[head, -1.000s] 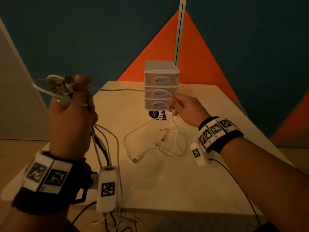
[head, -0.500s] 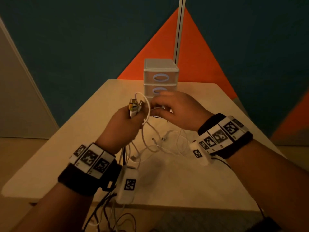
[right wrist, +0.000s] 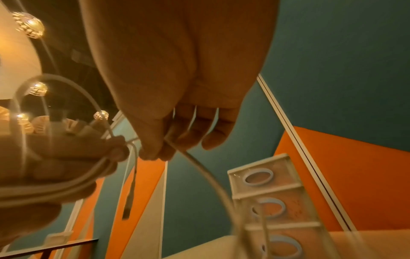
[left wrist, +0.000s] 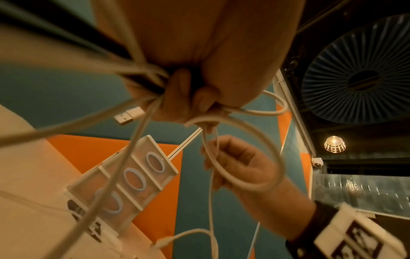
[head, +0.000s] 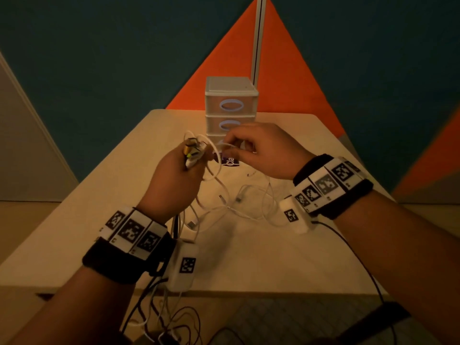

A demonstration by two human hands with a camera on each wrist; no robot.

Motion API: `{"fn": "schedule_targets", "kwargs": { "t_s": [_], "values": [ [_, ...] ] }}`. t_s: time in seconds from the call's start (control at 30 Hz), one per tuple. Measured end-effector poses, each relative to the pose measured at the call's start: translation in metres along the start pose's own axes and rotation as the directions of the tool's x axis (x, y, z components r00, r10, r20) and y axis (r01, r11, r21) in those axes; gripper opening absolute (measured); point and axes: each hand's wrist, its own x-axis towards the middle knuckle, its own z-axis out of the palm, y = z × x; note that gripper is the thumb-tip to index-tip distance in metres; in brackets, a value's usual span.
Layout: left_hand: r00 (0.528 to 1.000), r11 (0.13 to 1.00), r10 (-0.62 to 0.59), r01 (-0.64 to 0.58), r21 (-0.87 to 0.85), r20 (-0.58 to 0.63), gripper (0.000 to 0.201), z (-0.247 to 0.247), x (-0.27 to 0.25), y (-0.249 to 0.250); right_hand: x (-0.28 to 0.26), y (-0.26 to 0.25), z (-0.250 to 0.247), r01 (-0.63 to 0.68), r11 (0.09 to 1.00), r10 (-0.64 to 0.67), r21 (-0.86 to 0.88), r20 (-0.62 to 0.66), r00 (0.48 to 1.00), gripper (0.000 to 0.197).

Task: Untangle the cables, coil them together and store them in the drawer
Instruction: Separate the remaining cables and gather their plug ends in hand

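Observation:
My left hand point(head: 179, 175) grips a bundle of white cables point(head: 196, 153) above the table, with plug ends sticking up out of the fist. In the left wrist view the fingers point(left wrist: 184, 94) curl round the strands, and a USB plug point(left wrist: 129, 115) hangs beside them. My right hand point(head: 254, 150) is close to the right of the bundle and pinches one white cable point(right wrist: 199, 168) between thumb and fingertips. Loose loops of cable point(head: 236, 202) trail down onto the table. The small three-drawer unit point(head: 231, 108) stands at the table's far edge with all drawers closed.
The beige table point(head: 273, 257) reaches to a near edge below my wrists. Dark and white wires point(head: 169, 317) hang off that edge from my wrist devices. A purple sticker point(head: 230, 161) lies in front of the drawer unit. Behind is a teal and orange wall point(head: 298, 83).
My left hand came down from high on the left to the middle with the bundle. My right hand rose from the table to meet it, and now pinches a strand beside the bundle.

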Motion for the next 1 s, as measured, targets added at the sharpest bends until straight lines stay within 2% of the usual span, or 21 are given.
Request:
{"fn": "schedule_targets", "kwargs": {
  "t_s": [0.13, 0.23, 0.37, 0.5, 0.57, 0.63, 0.7, 0.77, 0.9, 1.0],
  "values": [
    [0.989, 0.974, -0.057, 0.024, -0.225, -0.14, 0.017, -0.014, 0.002, -0.001, -0.014, 0.026, 0.011, -0.223, 0.975, 0.223, -0.022, 0.15, 0.963, 0.01],
    [0.974, 0.925, -0.086, 0.0, -0.38, -0.211, 0.016, -0.031, 0.004, 0.001, -0.029, 0.046, 0.015, -0.327, 0.944, 0.313, 0.043, 0.195, 0.929, 0.005],
    [0.96, 0.898, -0.132, 0.011, -0.439, -0.246, 0.024, -0.04, 0.005, 0.0, -0.038, 0.058, 0.017, -0.418, 0.899, 0.39, 0.132, 0.195, 0.9, 0.009],
    [0.945, 0.877, -0.144, -0.015, -0.48, -0.294, 0.028, -0.041, 0.004, 0.0, -0.038, 0.058, 0.013, -0.512, 0.85, 0.467, 0.122, 0.276, 0.84, 0.025],
    [0.939, 0.861, -0.174, -0.001, -0.508, -0.296, 0.025, -0.041, 0.005, 0.0, -0.037, 0.055, 0.007, -0.527, 0.823, 0.481, 0.213, 0.233, 0.845, 0.028],
    [0.939, 0.86, -0.193, 0.024, -0.509, -0.283, 0.024, -0.041, 0.005, -0.001, -0.035, 0.05, -0.001, -0.496, 0.814, 0.479, 0.301, 0.134, 0.868, 0.027],
    [0.947, 0.87, -0.186, 0.034, -0.493, -0.263, 0.023, -0.04, 0.003, 0.0, -0.035, 0.042, -0.014, -0.453, 0.83, 0.468, 0.325, 0.037, 0.883, 0.027],
    [0.957, 0.871, -0.164, 0.026, -0.491, -0.241, 0.022, -0.041, 0.001, 0.001, -0.041, 0.03, -0.028, -0.432, 0.848, 0.447, 0.306, 0.024, 0.894, 0.025],
    [0.978, 0.868, -0.114, 0.013, -0.497, -0.172, 0.023, -0.046, -0.005, 0.003, -0.076, -0.006, -0.049, -0.436, 0.871, 0.384, 0.228, 0.237, 0.892, 0.025],
    [0.996, 0.858, -0.046, 0.002, -0.513, -0.074, 0.023, -0.052, -0.012, 0.007, -0.119, -0.033, -0.049, -0.46, 0.867, 0.347, 0.193, 0.428, 0.834, 0.031]
  ]
}}
